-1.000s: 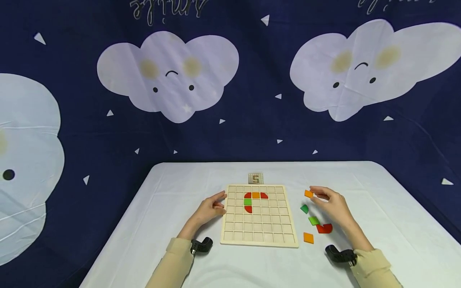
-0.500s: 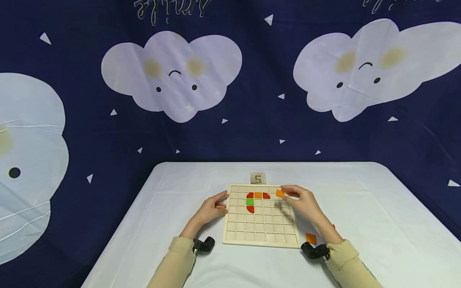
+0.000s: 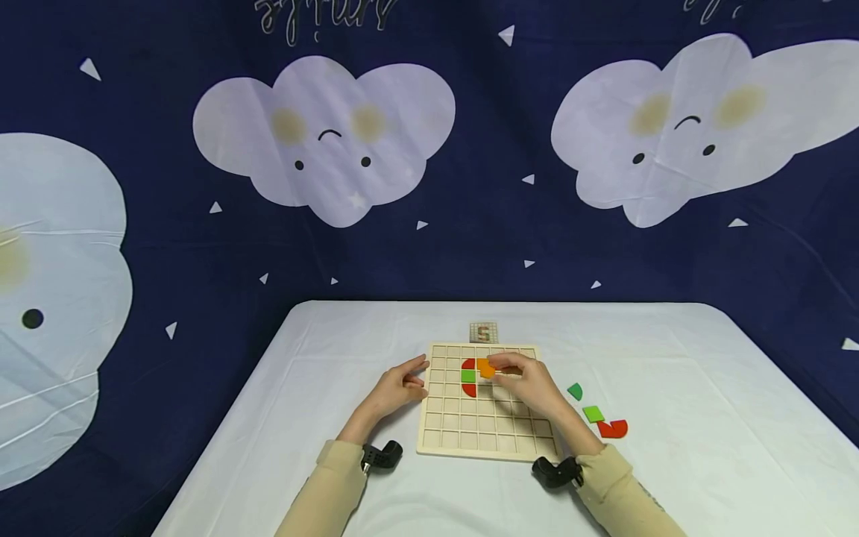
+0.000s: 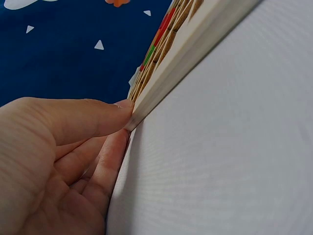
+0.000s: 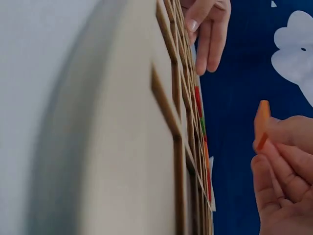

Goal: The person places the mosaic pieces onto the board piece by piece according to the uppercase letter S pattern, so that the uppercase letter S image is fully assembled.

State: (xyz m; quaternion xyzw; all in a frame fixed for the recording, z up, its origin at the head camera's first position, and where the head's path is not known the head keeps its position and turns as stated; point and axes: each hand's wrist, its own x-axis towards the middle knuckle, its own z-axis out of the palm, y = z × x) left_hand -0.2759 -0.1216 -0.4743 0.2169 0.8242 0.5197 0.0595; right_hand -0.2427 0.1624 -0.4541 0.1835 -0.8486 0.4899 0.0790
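Observation:
In the head view, a pale wooden grid board point(image 3: 456, 425) lies on the white table. Set into its cells are a red quarter-round tile point(image 3: 468, 364), a light green square tile point(image 3: 468, 377) and another red tile point(image 3: 469, 390). My right hand point(image 3: 530, 382) pinches an orange square tile point(image 5: 262, 120) between thumb and fingers, held above the board's upper middle. It partly covers an orange tile in the grid and hides cells to the right. My left hand point(image 3: 397, 388) rests with thumb and fingertips against the board's left edge point(image 4: 168, 73).
Right of the board lie a dark green rounded tile point(image 3: 575, 391), a light green square tile point(image 3: 593, 414) and red tiles point(image 3: 616, 429). Behind the board is a small card point(image 3: 483, 333) with an S-like pattern. A dark blue cloth with clouds point(image 3: 322, 142) hangs behind the table.
My right hand has carried the orange tile leftward from beside the board to above its upper middle. The loose orange tile has become hidden by the right arm. The left hand stays put.

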